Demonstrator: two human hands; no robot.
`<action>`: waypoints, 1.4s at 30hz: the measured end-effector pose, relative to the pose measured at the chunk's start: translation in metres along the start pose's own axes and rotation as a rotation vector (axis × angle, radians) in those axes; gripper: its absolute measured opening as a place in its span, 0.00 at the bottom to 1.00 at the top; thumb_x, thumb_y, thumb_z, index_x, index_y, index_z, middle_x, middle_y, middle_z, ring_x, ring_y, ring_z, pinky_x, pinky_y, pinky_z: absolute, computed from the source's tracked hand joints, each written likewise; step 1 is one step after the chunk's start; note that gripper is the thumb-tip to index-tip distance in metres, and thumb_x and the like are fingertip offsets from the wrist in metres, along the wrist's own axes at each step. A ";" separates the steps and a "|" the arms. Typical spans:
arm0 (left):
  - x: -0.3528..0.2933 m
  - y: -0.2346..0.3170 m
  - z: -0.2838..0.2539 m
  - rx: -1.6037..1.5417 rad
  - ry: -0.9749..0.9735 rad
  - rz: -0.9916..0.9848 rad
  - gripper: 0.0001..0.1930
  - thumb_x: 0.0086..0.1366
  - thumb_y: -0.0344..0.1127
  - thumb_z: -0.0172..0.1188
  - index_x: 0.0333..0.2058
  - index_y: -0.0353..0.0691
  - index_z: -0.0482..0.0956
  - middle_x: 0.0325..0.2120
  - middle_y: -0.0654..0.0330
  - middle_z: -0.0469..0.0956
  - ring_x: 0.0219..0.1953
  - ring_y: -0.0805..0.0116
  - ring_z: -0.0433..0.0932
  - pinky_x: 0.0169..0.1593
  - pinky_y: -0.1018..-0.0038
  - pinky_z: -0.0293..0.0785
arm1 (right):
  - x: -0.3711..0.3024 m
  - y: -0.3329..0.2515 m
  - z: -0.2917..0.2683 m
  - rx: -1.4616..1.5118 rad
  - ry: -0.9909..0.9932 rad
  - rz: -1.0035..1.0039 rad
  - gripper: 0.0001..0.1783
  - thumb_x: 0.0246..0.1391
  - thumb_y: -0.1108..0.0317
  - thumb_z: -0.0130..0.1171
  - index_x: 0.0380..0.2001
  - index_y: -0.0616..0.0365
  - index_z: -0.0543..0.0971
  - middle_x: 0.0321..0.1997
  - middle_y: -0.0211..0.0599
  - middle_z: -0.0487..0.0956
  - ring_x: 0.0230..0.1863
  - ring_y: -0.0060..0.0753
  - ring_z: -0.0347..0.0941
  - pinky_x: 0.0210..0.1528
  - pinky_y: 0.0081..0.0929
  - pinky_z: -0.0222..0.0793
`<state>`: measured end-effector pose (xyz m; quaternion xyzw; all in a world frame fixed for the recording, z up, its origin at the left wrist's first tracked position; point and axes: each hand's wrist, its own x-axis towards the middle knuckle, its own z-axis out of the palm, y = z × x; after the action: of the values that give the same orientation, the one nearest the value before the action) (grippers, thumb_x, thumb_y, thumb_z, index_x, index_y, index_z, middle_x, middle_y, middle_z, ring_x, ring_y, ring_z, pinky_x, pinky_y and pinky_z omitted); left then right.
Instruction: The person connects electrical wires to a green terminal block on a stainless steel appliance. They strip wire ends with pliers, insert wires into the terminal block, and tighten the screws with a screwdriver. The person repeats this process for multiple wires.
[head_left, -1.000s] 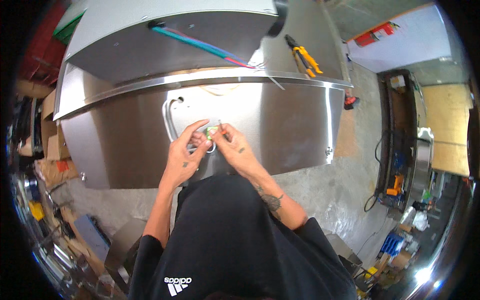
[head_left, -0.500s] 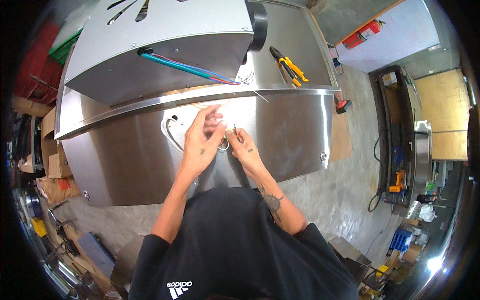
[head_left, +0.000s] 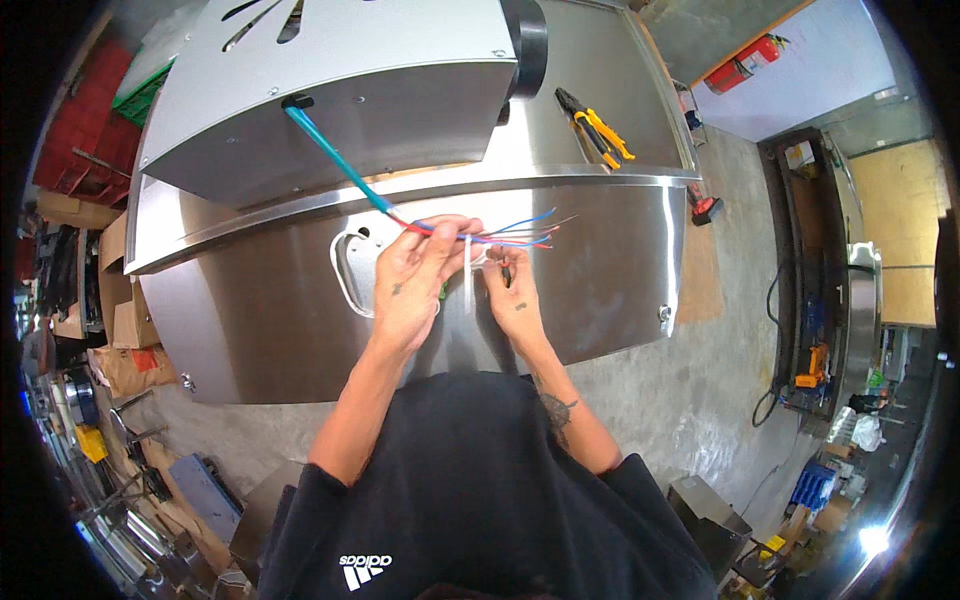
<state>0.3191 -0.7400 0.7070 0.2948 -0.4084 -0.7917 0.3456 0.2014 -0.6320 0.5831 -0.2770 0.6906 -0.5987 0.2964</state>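
My left hand [head_left: 405, 275] is closed round a bundle of thin red and blue wires [head_left: 515, 240], whose loose ends fan out to the right. They come out of a teal-sleeved cable [head_left: 340, 158] that leaves a hole in the metal housing [head_left: 330, 130]. Just right of it, my right hand [head_left: 513, 290] is curled closed, with a small dark item partly showing between its fingers; its kind I cannot make out. A white cable [head_left: 345, 275] loops over the steel panel [head_left: 260, 310] left of my left hand. Something green shows under that hand, mostly hidden.
Pliers with yellow and black handles [head_left: 600, 135] lie on the steel surface beyond the raised metal edge [head_left: 640, 178]. A red and black power tool [head_left: 705, 208] is past the right end. Cardboard boxes [head_left: 135, 325] stand at left, and a dark shelf [head_left: 800, 270] at right.
My left hand has taken hold of the wire bundle and pulled it toward me over the metal edge. My right hand has shifted slightly right. The view has shifted a little.
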 end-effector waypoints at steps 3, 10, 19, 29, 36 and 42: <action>-0.017 0.001 -0.013 -0.121 0.077 -0.044 0.18 0.84 0.37 0.59 0.60 0.27 0.79 0.55 0.44 0.85 0.60 0.56 0.86 0.66 0.61 0.85 | -0.009 -0.042 -0.026 0.700 -0.225 0.298 0.19 0.78 0.60 0.58 0.61 0.61 0.73 0.47 0.31 0.76 0.43 0.20 0.69 0.45 0.24 0.70; -0.031 0.003 -0.018 -0.048 0.152 0.068 0.15 0.82 0.32 0.62 0.60 0.35 0.70 0.48 0.44 0.87 0.52 0.54 0.89 0.53 0.66 0.90 | 0.063 -0.071 -0.060 -0.492 0.192 -0.427 0.22 0.83 0.65 0.46 0.67 0.70 0.75 0.51 0.55 0.83 0.50 0.54 0.82 0.57 0.46 0.77; -0.032 0.002 0.011 -0.140 0.224 0.200 0.16 0.79 0.26 0.64 0.46 0.44 0.61 0.41 0.50 0.84 0.49 0.56 0.89 0.50 0.61 0.94 | 0.118 -0.090 -0.069 -0.572 0.032 -0.581 0.24 0.76 0.62 0.60 0.69 0.60 0.77 0.60 0.44 0.83 0.60 0.45 0.79 0.66 0.44 0.74; -0.034 0.002 0.010 0.071 0.243 0.115 0.12 0.82 0.32 0.63 0.49 0.40 0.65 0.38 0.51 0.84 0.45 0.64 0.88 0.47 0.70 0.91 | 0.008 -0.117 -0.027 0.451 -0.240 0.046 0.18 0.78 0.61 0.63 0.56 0.67 0.83 0.44 0.36 0.85 0.42 0.21 0.79 0.45 0.24 0.80; -0.053 0.062 0.013 1.175 0.071 0.788 0.11 0.75 0.30 0.71 0.48 0.35 0.78 0.34 0.56 0.83 0.39 0.65 0.86 0.43 0.65 0.81 | 0.005 -0.123 -0.029 0.375 -0.183 0.077 0.17 0.77 0.59 0.66 0.51 0.65 0.86 0.41 0.35 0.86 0.39 0.19 0.79 0.41 0.22 0.77; -0.025 0.060 0.018 1.258 -0.250 0.640 0.11 0.72 0.29 0.71 0.51 0.33 0.86 0.43 0.51 0.89 0.43 0.55 0.87 0.51 0.59 0.81 | -0.005 -0.135 -0.029 0.341 -0.190 -0.015 0.12 0.76 0.60 0.68 0.49 0.59 0.85 0.41 0.25 0.83 0.36 0.12 0.72 0.35 0.17 0.68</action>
<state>0.3390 -0.7382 0.7713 0.2111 -0.8905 -0.2938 0.2759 0.1870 -0.6266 0.7202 -0.2833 0.5462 -0.6803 0.3984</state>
